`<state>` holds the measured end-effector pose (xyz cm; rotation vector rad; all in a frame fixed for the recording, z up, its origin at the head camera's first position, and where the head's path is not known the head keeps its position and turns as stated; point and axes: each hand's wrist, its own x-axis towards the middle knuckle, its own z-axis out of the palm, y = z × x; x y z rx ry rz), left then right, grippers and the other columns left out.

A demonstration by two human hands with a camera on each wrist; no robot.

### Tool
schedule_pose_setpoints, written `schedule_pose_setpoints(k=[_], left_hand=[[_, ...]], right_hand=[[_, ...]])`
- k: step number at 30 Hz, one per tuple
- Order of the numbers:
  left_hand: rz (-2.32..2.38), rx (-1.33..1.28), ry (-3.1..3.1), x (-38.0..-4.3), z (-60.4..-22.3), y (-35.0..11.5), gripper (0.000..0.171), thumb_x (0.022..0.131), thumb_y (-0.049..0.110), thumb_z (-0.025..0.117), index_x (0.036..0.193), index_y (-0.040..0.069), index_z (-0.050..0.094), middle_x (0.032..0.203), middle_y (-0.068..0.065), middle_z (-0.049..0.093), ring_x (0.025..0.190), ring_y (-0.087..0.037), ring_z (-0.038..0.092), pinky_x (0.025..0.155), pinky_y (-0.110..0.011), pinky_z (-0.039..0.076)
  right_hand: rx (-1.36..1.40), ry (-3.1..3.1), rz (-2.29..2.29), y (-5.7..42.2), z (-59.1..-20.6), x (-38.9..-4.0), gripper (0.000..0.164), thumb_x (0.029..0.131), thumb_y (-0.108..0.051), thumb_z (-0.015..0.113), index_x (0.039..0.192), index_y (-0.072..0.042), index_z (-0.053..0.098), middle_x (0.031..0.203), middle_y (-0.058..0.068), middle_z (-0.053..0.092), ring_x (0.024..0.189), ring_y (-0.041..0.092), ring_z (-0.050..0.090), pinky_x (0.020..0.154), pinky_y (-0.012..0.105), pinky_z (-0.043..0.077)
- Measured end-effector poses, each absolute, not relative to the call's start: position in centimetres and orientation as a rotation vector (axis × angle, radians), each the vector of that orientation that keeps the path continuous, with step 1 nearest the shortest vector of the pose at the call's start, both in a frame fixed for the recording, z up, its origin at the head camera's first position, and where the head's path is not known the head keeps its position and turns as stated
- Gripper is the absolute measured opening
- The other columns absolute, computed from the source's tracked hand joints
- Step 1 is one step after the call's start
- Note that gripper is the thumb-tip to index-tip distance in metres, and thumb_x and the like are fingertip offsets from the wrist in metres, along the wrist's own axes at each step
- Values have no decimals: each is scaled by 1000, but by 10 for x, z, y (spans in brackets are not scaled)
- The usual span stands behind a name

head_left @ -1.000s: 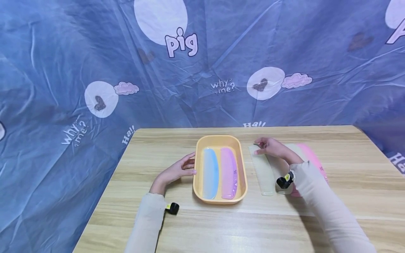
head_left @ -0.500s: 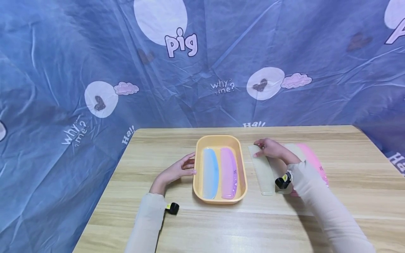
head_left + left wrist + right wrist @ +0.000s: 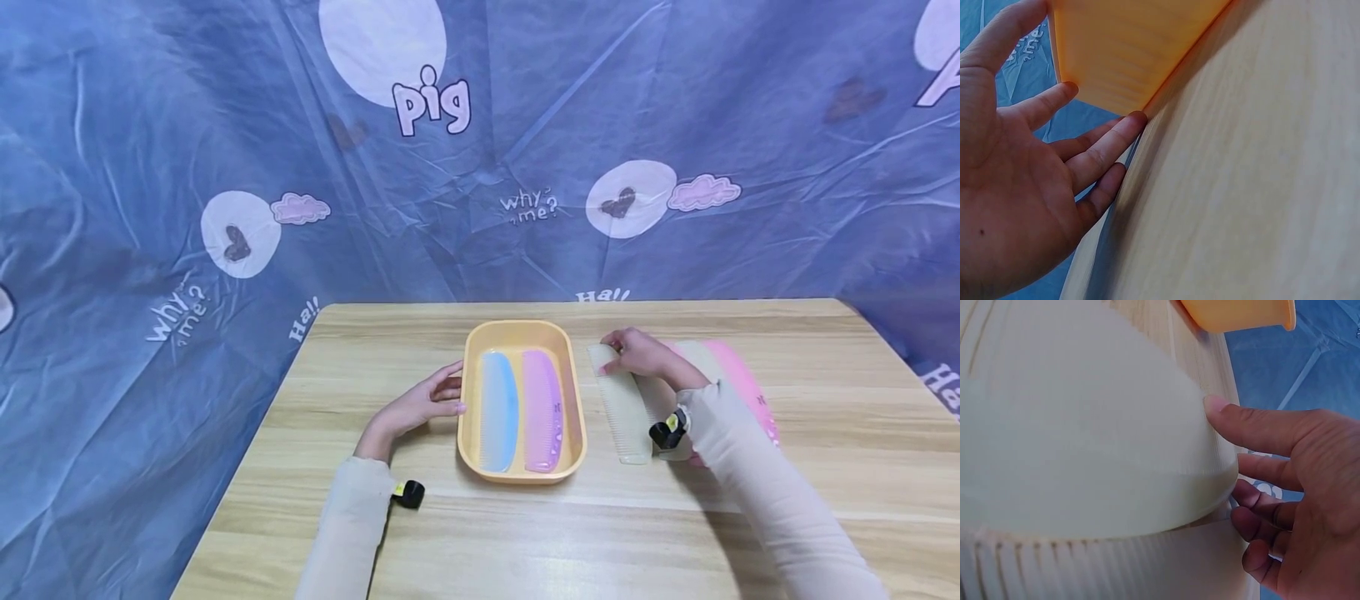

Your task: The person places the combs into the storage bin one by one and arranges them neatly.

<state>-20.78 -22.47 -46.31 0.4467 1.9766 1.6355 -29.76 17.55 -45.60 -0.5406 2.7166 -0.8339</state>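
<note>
Right grip [image 3: 647,350] has edged slightly toward the tray [image 3: 525,479] since the earlier frame, thumb sliding to the toothed edge of the nearest pale comb [image 3: 625,412]. Left grip [image 3: 416,406], combs and tray look unmoved.

Position: nearest pale comb lies on the bench [image 3: 420,533], just beside the tray, on the side toward the bench's right edge. Tray sits well up toward the far edge, nearer the left edge than the right; blue comb [image 3: 498,412] and purple comb [image 3: 543,412] lie side by side inside, apart.

Right grip pinches the comb's far end, thumb on the teeth, fingers round the end. Left grip: thumb and fingers spread apart, resting against the tray's outer wall.

Next along: second pale comb [image 3: 682,452], then pink comb [image 3: 738,383], partly hidden by the sleeve [image 3: 757,467]; count underneath unclear.

Handling, my judgement: firm up the pinch before any lift; raise the far end first, so the back clears the neighbour's teeth. Whether the two overlap, can't tell. Light pressure suits thin teeth. Left grip best kept steady, not pushing.
</note>
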Motion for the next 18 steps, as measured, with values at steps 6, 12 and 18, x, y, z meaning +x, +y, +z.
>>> schedule_pose_setpoints(k=[6, 12, 18], left_hand=[[1631, 456, 1987, -208, -463, -225, 82, 92, 15, 66, 156, 14, 14, 155, -22, 28, 141, -39, 33, 114, -47, 35], [1623, 460, 1999, -208, -464, -225, 81, 93, 15, 64, 156, 14, 14, 154, -23, 29, 141, -39, 34, 114, -47, 35], [1622, 461, 2008, -207, -463, -224, 80, 93, 13, 63, 156, 14, 14, 154, -22, 29, 140, -39, 34, 114, -47, 35]], right_hand=[[-494, 2694, -830, 172, -451, -298, 59, 75, -17, 80, 118, 14, 55, 97, 21, 62, 87, 27, 56, 81, 38, 48], [-498, 2659, -849, 169, -449, -299, 58, 73, -15, 81, 115, 14, 53, 95, 19, 59, 85, 26, 53, 77, 33, 46], [-536, 2626, -887, 168, -448, -300, 55, 71, -11, 82, 110, 15, 53, 90, 17, 58, 82, 23, 53, 74, 29, 44]])
